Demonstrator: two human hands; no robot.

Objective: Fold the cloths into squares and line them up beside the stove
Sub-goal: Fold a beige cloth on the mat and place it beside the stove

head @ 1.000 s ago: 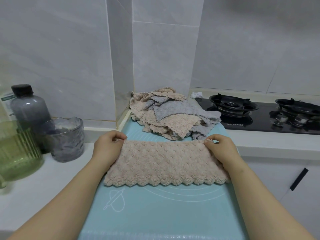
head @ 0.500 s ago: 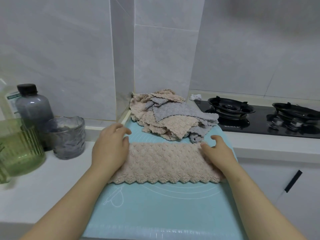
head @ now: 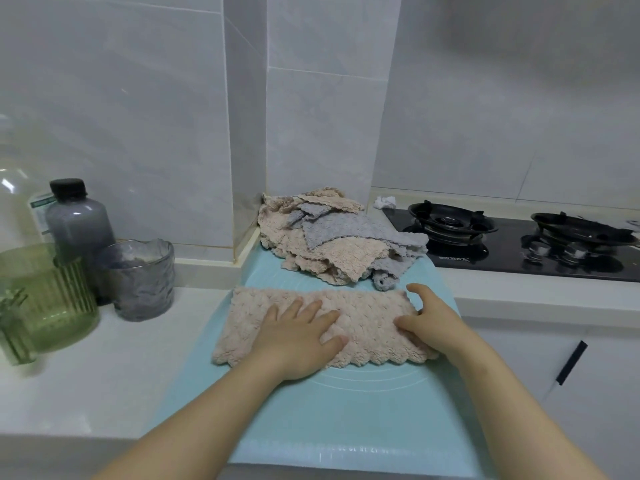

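Observation:
A beige fluffy cloth (head: 367, 308), folded into a long strip with a scalloped near edge, lies across the light blue mat (head: 346, 410). My left hand (head: 301, 336) presses flat on the middle of the strip with fingers spread. My right hand (head: 433, 317) rests on the strip's right end, fingers straight, thumb toward the far edge. Behind the strip, a loose pile of beige and grey cloths (head: 332, 240) sits at the mat's far end against the wall corner. The black gas stove (head: 519, 240) lies to the right of the pile.
On the white counter to the left stand a grey glass cup (head: 138, 278), a dark-capped grey bottle (head: 78, 220) and a green ribbed jar (head: 45, 296). A crumpled white scrap (head: 385, 202) lies behind the stove. A cabinet door with a black handle (head: 571, 362) is below right.
Both hands let go of the strip's far corners and now lie flat on it. My left hand slid from the left end toward the middle. The camera moved closer.

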